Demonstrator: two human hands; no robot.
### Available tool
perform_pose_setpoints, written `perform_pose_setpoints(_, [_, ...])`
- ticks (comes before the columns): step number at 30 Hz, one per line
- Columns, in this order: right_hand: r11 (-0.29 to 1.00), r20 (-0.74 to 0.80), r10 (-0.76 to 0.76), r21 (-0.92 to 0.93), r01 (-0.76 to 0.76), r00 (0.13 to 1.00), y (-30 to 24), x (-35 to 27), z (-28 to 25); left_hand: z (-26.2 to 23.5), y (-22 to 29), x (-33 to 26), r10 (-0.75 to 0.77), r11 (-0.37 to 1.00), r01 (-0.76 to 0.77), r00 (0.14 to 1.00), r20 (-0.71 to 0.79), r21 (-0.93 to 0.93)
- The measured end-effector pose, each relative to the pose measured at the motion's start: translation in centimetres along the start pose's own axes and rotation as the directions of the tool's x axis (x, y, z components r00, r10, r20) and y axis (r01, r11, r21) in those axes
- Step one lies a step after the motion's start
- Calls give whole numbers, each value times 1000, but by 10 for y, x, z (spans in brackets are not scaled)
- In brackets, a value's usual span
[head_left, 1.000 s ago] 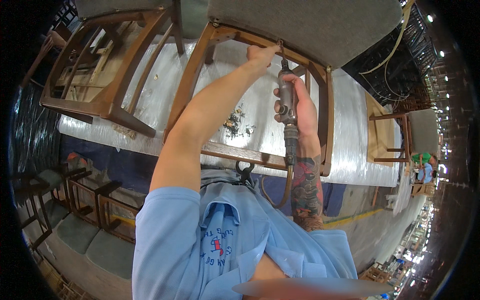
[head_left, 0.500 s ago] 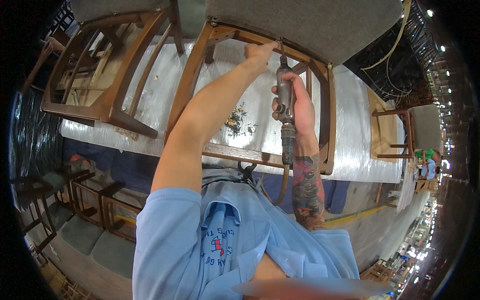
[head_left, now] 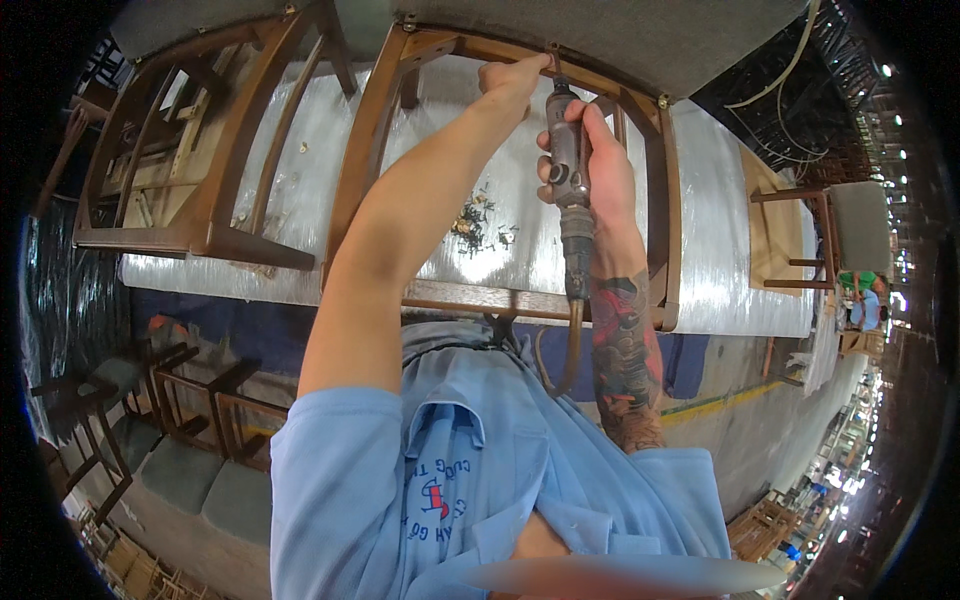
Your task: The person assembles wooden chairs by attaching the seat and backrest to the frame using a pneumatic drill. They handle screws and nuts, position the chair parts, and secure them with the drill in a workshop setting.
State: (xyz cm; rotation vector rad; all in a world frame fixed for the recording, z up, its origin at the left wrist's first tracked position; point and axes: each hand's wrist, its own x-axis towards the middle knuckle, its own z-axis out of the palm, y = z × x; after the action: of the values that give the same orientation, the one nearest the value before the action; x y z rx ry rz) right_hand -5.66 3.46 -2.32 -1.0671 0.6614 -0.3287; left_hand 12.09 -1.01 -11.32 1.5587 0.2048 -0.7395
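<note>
Brown chair frame (head_left: 480, 297) — grey upholstery (head_left: 600, 30)

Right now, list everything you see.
Power driver: one, grey, upper centre.
Hose: one, brown, at driver's end.
Chair: one, brown with grey padding, centre.
Small pieces: scattered pile, dark, yellowish, centre.
Second chair: one, brown, grey, upper left.
Third chair: one, brown, grey, far right.
Low chairs: several, brown, grey, lower left.
Plastic-wrapped surface: one, whitish, under central chair.
Sheeting: count unclear, dark blue, nearer side.
Thin hose: at least one, cream, upper right.
Co-workers: at least two, green, blue, far right.
Shirt: one, light blue, bottom.
Left hand: one, bare, by driver's tip.
Right hand: one, bare, gripping driver.
</note>
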Motion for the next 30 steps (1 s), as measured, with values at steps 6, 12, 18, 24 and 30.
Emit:
perform_pose_setpoints(6, [999,-13,-16,-37,16,1000,0,8,-1,2,1,-3,13,999,-13,1000,11,-32])
perform_pose_setpoints(12, [999,-32,-23,42,25,999,1,6,7,3,-10,13,122,993,-122,993,6,8])
perform_pose_setpoints(18, [999,22,-33,38,32,999,0,5,-5,-6,-15,22,55,841,135,942,331,-524])
perform_pose_setpoints(24, [946,35,-122,-299,127,992,4,12,-9,-8,-10,9,-13,994,36,977,214,-105])
perform_pose_setpoints(30, [994,-63,-106,-32,104,992,7,4,-31,25,-41,18,220,939,-243,968,118,244])
